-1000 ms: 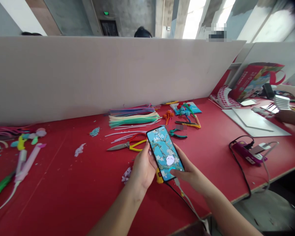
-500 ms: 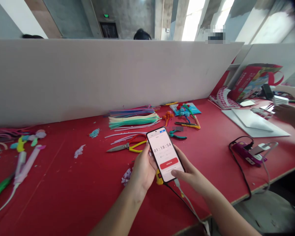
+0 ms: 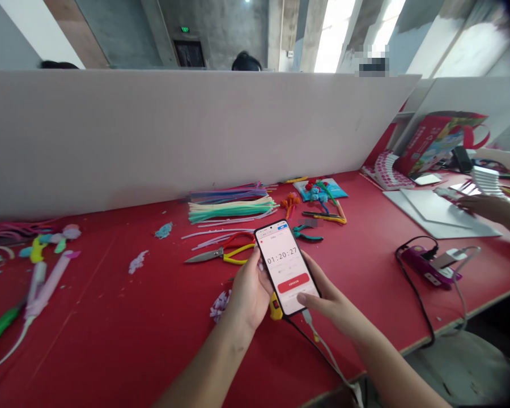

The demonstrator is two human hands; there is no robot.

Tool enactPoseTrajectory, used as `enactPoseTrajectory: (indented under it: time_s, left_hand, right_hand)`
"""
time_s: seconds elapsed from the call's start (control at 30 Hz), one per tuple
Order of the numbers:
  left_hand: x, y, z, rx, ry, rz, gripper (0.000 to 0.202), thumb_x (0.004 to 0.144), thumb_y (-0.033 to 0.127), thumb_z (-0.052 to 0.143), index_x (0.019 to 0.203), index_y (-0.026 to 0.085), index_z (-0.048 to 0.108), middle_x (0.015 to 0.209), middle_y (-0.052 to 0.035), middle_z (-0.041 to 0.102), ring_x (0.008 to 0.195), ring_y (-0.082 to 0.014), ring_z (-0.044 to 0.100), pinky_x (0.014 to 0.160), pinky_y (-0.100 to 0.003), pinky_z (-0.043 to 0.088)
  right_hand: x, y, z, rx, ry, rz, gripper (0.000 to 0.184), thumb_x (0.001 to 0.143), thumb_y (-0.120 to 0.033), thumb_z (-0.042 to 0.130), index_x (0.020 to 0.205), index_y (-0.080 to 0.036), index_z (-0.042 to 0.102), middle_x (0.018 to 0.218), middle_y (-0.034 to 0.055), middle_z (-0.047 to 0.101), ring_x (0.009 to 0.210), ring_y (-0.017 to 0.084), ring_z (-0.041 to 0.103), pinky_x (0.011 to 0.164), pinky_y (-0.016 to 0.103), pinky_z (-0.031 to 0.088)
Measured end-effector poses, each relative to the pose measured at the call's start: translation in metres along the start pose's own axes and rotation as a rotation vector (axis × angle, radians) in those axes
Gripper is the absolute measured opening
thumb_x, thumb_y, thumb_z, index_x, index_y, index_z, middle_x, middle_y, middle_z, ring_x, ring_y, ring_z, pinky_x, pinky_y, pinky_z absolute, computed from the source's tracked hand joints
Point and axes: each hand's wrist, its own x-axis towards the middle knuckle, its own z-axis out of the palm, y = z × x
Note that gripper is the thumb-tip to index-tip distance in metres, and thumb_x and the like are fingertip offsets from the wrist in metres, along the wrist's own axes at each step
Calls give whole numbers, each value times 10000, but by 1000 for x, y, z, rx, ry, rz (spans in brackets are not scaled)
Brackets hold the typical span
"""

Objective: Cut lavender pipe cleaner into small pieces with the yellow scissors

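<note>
Both of my hands hold a smartphone (image 3: 287, 266) above the red table. Its screen shows a running timer reading 01:20:27 and a red button. My left hand (image 3: 251, 289) is closed round the phone's left edge. My right hand (image 3: 325, 289) grips the right edge, its thumb over the lower screen. Just behind the phone lie scissors (image 3: 221, 254) with red and yellow handles. Teal-handled pliers (image 3: 308, 233) are partly hidden by the phone. A yellow object (image 3: 275, 307) shows under it, beside a pile of small lilac pieces (image 3: 219, 306).
Bundles of pipe cleaners (image 3: 232, 209) lie near the white partition (image 3: 174, 130). A pink-white heated styler (image 3: 49, 286) and a green-handled tool (image 3: 0, 328) are at left. At right are a purple power strip (image 3: 425, 265), white boards (image 3: 440, 212) and another person's hand (image 3: 480, 203).
The timer has run on from 01:18:54 to 01:20:27. My hands and the phone have barely moved. The other person's hand at right has shifted slightly left and down.
</note>
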Motion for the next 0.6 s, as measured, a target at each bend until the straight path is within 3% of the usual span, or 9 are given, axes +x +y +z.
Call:
enactPoseTrajectory:
  time_s: [0.23,0.43,0.53,0.6]
  left_hand:
    - [1,0,0,-14,-33,5,354,780,380,431,1026,148,534,988,-107,614,902,-241,574,782,-368,448]
    - [0,0,1,-1,1,4,315,783,305,445,1046,149,521,932,-97,635,869,-227,588,770,-354,450]
    - [1,-2,0,-8,-3,19,317,777,313,454,1040,150,523,945,-98,630,882,-235,582,777,-361,447]
    - [3,-4,-1,-15,0,30,326,772,337,457,1028,149,528,952,-102,626,874,-242,585,770,-371,451]
  right_hand:
    - [-1,-1,0,24,-6,-12,659,722,-271,546,1287,-328,211,1330,9,301,1178,185,325,937,376,319]
    - [0,-6,0,-74,-27,-40,662,738,-270,528,1296,-303,173,1341,25,270,1183,174,315,944,346,314]
    - [-1,-7,-1,-234,4,-60,685,725,-269,534,1299,-279,161,1307,50,311,1159,183,344,925,343,336]
    - [-2,-6,0,-446,95,-76,734,681,-275,569,1298,-264,170,1254,65,358,1128,202,372,896,357,362]
